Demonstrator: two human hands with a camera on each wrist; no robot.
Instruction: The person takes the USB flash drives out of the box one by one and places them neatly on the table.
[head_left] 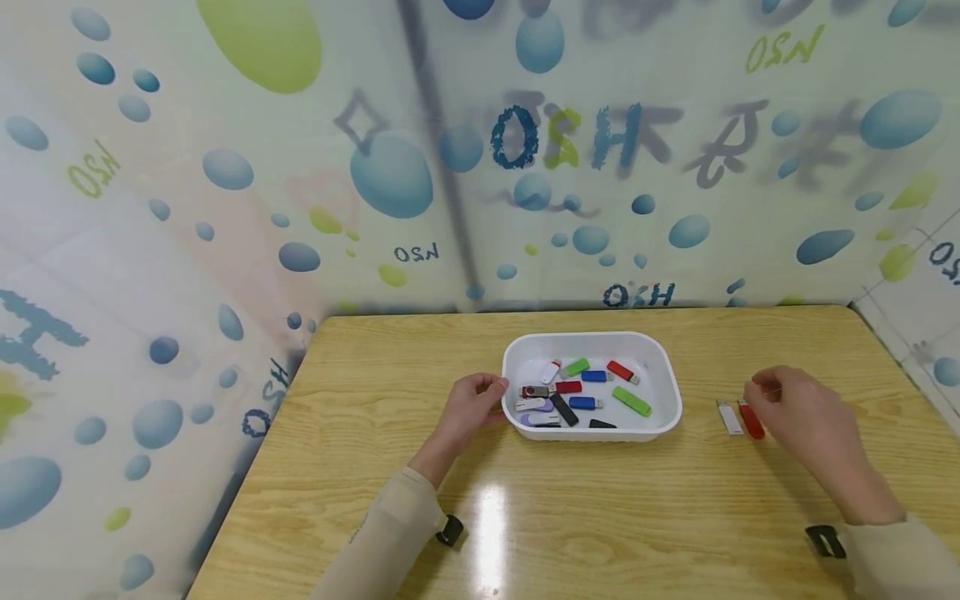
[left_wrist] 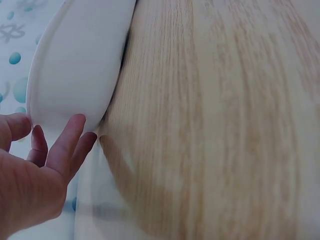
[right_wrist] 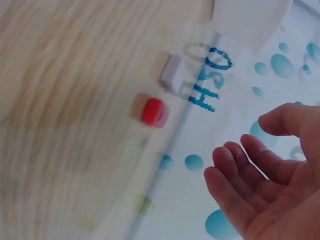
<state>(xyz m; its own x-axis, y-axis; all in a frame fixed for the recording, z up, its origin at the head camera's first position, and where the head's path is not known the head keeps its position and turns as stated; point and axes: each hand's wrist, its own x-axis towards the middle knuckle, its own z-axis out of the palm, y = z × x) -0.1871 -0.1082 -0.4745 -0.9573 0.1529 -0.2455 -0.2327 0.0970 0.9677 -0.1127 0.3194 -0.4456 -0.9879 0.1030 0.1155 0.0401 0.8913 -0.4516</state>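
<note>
A white plastic tray (head_left: 592,435) holds several USB sticks in green, blue, red, black and white. At its left end, my left hand (head_left: 467,408) pinches the rim, thumb on the edge and fingers against the outer wall, as the left wrist view shows on the tray wall (left_wrist: 75,65). To the right of the tray, a white USB stick (head_left: 730,419) and a red USB stick (head_left: 752,422) lie side by side on the table. My right hand (head_left: 810,425) hovers just beside the red one, fingers loosely bent and holding nothing in the right wrist view.
The wooden table (head_left: 600,517) meets a patterned curtain (head_left: 465,208) along its back and left edges. Among the sticks in the tray are a green USB stick (head_left: 632,401) and a blue USB stick (head_left: 585,403).
</note>
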